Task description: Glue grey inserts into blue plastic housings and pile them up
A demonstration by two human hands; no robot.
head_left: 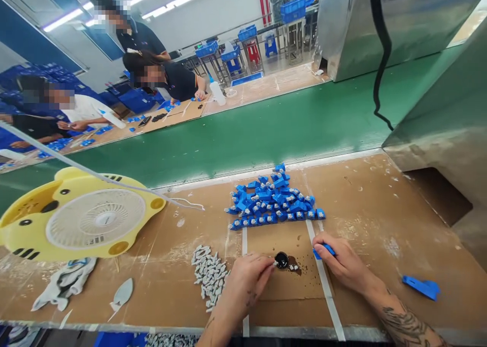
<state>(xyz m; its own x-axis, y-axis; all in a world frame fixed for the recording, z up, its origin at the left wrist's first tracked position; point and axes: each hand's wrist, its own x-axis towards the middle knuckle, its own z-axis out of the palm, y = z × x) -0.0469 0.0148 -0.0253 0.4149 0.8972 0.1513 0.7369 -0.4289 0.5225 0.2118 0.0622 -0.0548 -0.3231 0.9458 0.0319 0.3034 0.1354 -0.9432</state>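
Note:
My left hand [251,276] pinches a small grey piece [275,263] at the rim of a small round cup of black liquid [281,259]. The fingers hide most of that piece. Closed around a blue plastic part [323,250], my right hand [340,261] is to the right of the cup. A few pale bits [293,268] lie in a dark wet stain beside the cup. To the left of my left hand spreads a pile of small grey pieces [209,276]. Beyond the cup, blue parts with pale tips [272,197] form a heap, with a row along its near edge.
A yellow fan [102,217] and a crumpled glove [66,283] are on the left. One blue part [421,287] lies far right. A green conveyor belt [243,139] runs behind the cardboard-covered table, beside a metal housing [449,184]. Several co-workers sit or stand across the belt.

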